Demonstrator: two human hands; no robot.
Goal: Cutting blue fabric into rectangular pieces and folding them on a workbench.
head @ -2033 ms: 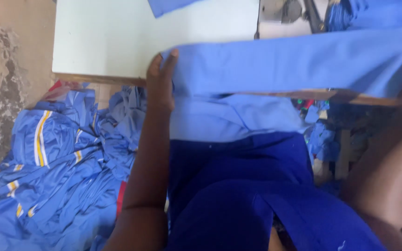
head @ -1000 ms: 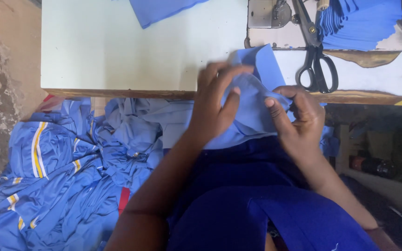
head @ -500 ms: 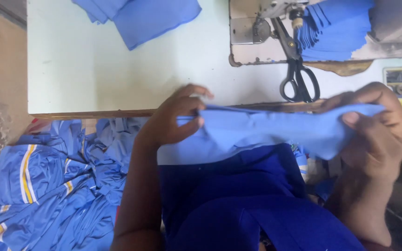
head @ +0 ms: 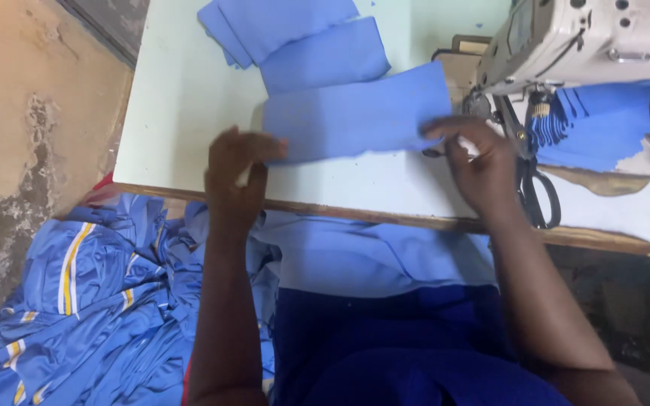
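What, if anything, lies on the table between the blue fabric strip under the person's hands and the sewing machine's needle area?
Nothing visible does. The blue fabric strip lies flat on the table, the left hand on its near left corner and the right hand on its right end, already beside the sewing machine. The scissors lie nearer the table edge, off that path.

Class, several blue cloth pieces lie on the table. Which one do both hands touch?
The nearest piece, flat between the left hand and right hand. The other pieces lie farther back, untouched.

Beside the sewing machine (head: 588,45), cut by the top edge, the scissors (head: 539,195) blades hide behind the right hand (head: 475,165)
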